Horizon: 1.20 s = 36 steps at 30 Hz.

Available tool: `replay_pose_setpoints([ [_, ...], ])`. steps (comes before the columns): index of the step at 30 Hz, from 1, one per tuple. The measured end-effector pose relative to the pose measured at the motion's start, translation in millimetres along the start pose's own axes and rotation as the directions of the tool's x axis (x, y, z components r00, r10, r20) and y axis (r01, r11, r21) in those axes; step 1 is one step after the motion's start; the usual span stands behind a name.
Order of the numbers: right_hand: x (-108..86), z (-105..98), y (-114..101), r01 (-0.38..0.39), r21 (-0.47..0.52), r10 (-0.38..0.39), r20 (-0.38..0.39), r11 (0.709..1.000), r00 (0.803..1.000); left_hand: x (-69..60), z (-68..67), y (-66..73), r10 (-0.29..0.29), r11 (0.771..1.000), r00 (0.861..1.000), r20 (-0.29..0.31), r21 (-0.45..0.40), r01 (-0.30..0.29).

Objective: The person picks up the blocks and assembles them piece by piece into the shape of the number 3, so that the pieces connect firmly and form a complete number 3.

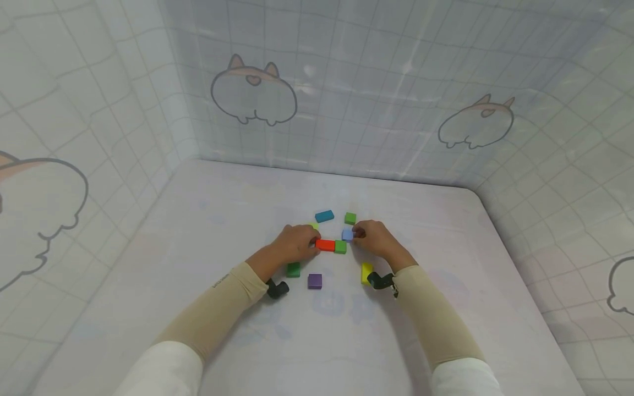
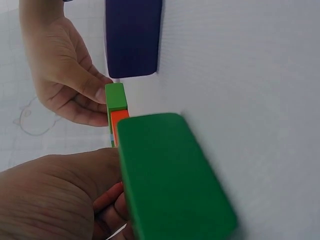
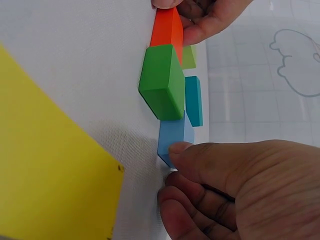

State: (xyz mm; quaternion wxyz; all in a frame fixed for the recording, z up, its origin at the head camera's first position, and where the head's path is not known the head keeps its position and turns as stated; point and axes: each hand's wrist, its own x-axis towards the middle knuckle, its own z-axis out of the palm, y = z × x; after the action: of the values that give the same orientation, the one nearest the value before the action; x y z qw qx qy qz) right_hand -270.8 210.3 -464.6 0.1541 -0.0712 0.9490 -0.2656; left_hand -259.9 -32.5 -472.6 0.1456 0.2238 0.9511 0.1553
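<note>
My left hand (image 1: 294, 243) pinches the left end of a red block (image 1: 325, 245), thumb on the near side and fingers on the far side. A green block (image 1: 340, 247) sits against the red block's right end. Just beyond it is a light blue block (image 1: 348, 235), with my right hand (image 1: 375, 237) at its right side. In the right wrist view, my right thumb (image 3: 181, 148) presses the light blue block (image 3: 172, 134), with the index finger curled close below; the block partly hides that contact. Both hands are low over the white surface.
Around the hands lie a teal block (image 1: 324, 216), another green block (image 1: 350, 218), a dark green block (image 1: 293, 270), a purple block (image 1: 315, 281) and a yellow block (image 1: 366, 273). A lime block (image 1: 314, 225) is partly hidden behind the left hand. Patterned curtain walls (image 1: 346, 132) enclose the table.
</note>
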Motion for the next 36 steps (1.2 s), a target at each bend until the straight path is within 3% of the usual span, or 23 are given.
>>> replay_pose_setpoints([
  [36, -4.5, -0.2, 2.7, 0.012, 0.017, -0.012, 0.016, 1.0, 1.0, 4.3, 4.6, -2.2, 0.002, 1.0, 1.0, -0.004, 0.008, -0.002],
])
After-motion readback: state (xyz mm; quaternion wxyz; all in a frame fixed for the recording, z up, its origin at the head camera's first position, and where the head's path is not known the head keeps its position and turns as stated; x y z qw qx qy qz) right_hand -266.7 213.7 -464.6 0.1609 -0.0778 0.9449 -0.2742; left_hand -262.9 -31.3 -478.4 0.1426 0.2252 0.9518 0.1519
